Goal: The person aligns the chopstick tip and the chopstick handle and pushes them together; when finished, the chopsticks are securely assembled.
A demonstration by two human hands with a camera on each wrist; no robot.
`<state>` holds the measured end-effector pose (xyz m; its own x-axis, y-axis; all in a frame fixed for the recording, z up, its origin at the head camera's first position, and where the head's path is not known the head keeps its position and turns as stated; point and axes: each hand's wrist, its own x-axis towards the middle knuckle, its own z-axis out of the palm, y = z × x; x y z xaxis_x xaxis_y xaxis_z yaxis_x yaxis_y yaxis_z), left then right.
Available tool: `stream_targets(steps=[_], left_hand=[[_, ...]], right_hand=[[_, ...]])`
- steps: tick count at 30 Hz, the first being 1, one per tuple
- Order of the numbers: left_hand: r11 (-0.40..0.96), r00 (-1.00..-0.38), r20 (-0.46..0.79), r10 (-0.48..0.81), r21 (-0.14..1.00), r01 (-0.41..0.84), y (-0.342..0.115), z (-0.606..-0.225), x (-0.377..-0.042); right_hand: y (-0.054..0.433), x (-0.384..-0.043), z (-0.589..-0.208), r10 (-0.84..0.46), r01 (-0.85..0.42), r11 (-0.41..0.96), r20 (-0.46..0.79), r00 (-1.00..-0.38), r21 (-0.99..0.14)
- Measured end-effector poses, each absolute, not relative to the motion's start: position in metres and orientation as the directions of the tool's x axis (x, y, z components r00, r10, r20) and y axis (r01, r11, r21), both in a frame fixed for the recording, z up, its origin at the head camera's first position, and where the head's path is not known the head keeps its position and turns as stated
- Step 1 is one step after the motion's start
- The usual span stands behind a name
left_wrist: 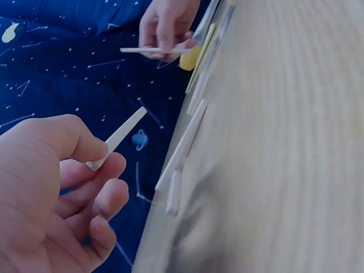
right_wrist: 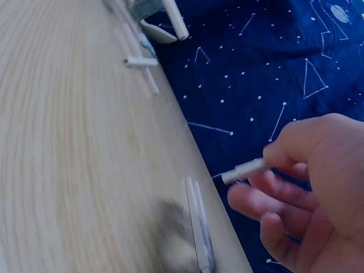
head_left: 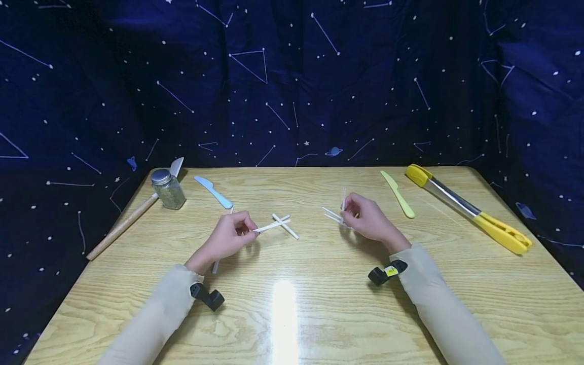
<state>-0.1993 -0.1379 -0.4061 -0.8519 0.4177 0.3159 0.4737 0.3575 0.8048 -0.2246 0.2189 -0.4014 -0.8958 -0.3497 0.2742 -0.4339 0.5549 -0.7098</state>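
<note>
My left hand [head_left: 229, 235] pinches a thin white stick [left_wrist: 119, 136] between thumb and fingers, its free end pointing right. In the head view this stick overlaps another white stick [head_left: 292, 233] lying on the table. One more white stick [head_left: 216, 266] lies partly hidden beneath the left hand and wrist. Between thumb and fingertips, my right hand [head_left: 368, 219] holds a similar white stick [right_wrist: 245, 170], which stands nearly upright in the head view. Two white sticks [head_left: 331, 212] lie side by side just left of that hand.
Behind the left hand lie a blue plastic knife [head_left: 213, 191] and a jar [head_left: 169, 190] of greenish flakes, with a wooden-handled spatula [head_left: 123, 225] beside it. To the right are a pale green knife [head_left: 398, 195] and yellow-ended tongs [head_left: 456, 200]. A starry curtain [head_left: 292, 91] hangs behind the table.
</note>
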Motion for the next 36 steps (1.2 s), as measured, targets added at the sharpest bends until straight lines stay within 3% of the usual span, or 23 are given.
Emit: stream_targets(steps=[8,12,18,36], left_hand=[[0.24,-0.863,0.268,0.428,0.887,0.394,-0.126,-0.414,-0.193],[0.196,-0.87,0.246,0.427,0.914,0.355,-0.121,-0.417,-0.191],[0.161,-0.855,0.291,0.43,0.907,0.39,-0.115,-0.417,-0.186],[0.137,-0.849,0.335,0.408,0.897,0.42,-0.101,-0.425,-0.178]], right_hand=[[0.213,-0.22,-0.391,-0.369,-0.288,0.229,0.191,-0.91,-0.93],[0.211,-0.217,-0.386,-0.355,-0.221,0.192,0.143,-0.924,-0.956],[0.205,-0.215,-0.384,-0.383,-0.198,0.086,0.151,-0.911,-0.976],[0.19,-0.203,-0.379,-0.406,-0.22,0.154,0.142,-0.903,-0.963]])
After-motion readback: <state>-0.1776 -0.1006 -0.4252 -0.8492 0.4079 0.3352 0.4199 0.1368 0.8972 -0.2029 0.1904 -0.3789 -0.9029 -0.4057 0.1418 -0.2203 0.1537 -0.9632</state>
